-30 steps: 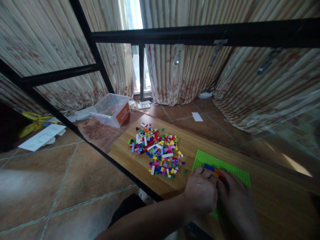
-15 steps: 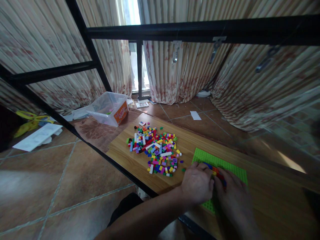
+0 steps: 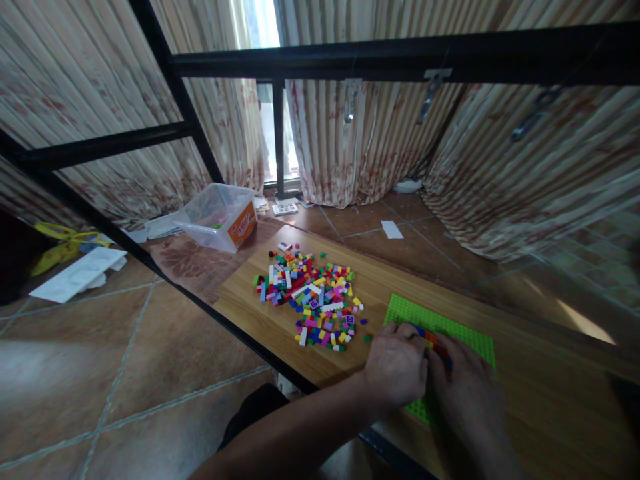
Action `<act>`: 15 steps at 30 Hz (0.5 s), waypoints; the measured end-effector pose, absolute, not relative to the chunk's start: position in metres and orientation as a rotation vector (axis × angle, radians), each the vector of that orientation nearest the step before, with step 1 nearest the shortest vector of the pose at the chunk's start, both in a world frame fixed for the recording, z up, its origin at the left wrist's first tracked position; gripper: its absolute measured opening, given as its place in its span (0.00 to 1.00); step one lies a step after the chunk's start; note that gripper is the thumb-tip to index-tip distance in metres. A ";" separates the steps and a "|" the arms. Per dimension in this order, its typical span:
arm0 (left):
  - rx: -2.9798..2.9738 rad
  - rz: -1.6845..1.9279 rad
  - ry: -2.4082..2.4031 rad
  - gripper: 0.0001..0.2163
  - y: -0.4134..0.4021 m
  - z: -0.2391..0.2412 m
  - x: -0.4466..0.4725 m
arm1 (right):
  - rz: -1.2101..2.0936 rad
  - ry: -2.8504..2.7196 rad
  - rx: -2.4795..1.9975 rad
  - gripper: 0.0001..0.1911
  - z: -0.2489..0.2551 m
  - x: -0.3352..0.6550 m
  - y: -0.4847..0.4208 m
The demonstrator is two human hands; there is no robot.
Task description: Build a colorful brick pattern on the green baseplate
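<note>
A green studded baseplate [image 3: 473, 337] lies on the wooden table, partly under both hands. On it is a low build of joined toy bricks [image 3: 429, 339] in blue, orange, yellow and red, mostly covered by my fingers. My left hand [image 3: 397, 365] is closed, its curled fingers pressed on the near left part of the build. From the right, my right hand [image 3: 465, 387] wraps its fingers over the build, the thumb close to the left hand. Left of the plate spreads a pile of loose toy bricks [image 3: 313, 293] in many colours.
The wooden table [image 3: 380, 273] has a black metal frame [image 3: 240, 337] along its near edge. Beyond its far left end stands a clear plastic bin [image 3: 215, 217] with an orange label. A white sheet [image 3: 391, 229] lies on the tiled floor. Black bars [image 3: 325, 61] cross before the curtains.
The view has shifted very slightly. Both hands stay at the brick build, with hardly any movement of the fingers; the loose pile is unchanged.
</note>
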State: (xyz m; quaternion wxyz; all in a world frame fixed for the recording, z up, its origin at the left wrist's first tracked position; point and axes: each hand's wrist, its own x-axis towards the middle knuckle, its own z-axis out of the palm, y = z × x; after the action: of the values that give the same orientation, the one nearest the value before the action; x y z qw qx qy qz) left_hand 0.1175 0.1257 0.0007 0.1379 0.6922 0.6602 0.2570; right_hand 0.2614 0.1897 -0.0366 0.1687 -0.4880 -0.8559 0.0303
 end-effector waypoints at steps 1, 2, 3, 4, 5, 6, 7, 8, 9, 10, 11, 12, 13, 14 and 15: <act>2.001 0.741 1.910 0.12 0.126 0.000 0.117 | 0.081 -2.434 -1.391 0.27 -0.037 0.261 0.190; 2.001 0.741 1.911 0.11 0.126 0.000 0.117 | 0.077 -2.436 -1.390 0.27 -0.037 0.261 0.189; 2.001 0.746 1.912 0.11 0.126 -0.001 0.117 | 0.075 -2.438 -1.387 0.27 -0.037 0.262 0.189; 2.003 0.754 1.914 0.11 0.126 -0.001 0.117 | 0.075 -2.441 -1.381 0.27 -0.037 0.262 0.189; 2.006 0.764 1.917 0.11 0.126 -0.002 0.117 | 0.075 -2.443 -1.377 0.27 -0.037 0.262 0.190; 2.012 0.772 1.918 0.11 0.126 -0.002 0.118 | 0.076 -2.445 -1.373 0.27 -0.037 0.262 0.190; 2.016 0.780 1.918 0.11 0.126 -0.002 0.118 | 0.075 -2.446 -1.373 0.27 -0.037 0.262 0.190; 2.014 0.789 1.918 0.11 0.126 -0.001 0.118 | 0.072 -2.444 -1.377 0.28 -0.037 0.262 0.190; 1.999 0.799 1.922 0.11 0.126 0.000 0.118 | 0.066 -2.441 -1.383 0.28 -0.037 0.262 0.190; 1.972 0.808 1.927 0.11 0.126 0.001 0.117 | 0.062 -2.441 -1.386 0.28 -0.038 0.262 0.191; 1.935 0.821 1.933 0.11 0.127 0.003 0.114 | 0.058 -2.441 -1.389 0.28 -0.038 0.263 0.191; 1.892 0.844 1.942 0.11 0.128 0.006 0.108 | 0.056 -2.441 -1.389 0.28 -0.038 0.263 0.191; 1.845 0.874 1.951 0.11 0.129 0.010 0.100 | 0.057 -2.439 -1.389 0.27 -0.039 0.263 0.192; 1.798 0.930 1.972 0.12 0.129 0.014 0.089 | 0.059 -2.436 -1.390 0.27 -0.039 0.263 0.192; 1.741 1.017 2.009 0.12 0.129 0.018 0.074 | 0.064 -2.430 -1.389 0.26 -0.039 0.263 0.192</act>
State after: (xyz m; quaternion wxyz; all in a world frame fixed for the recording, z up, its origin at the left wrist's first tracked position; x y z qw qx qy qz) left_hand 0.0739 0.1293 0.0177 0.1470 0.6050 0.6982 0.3533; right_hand 0.2633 0.1924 -0.0391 0.1702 -0.4889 -0.8553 0.0225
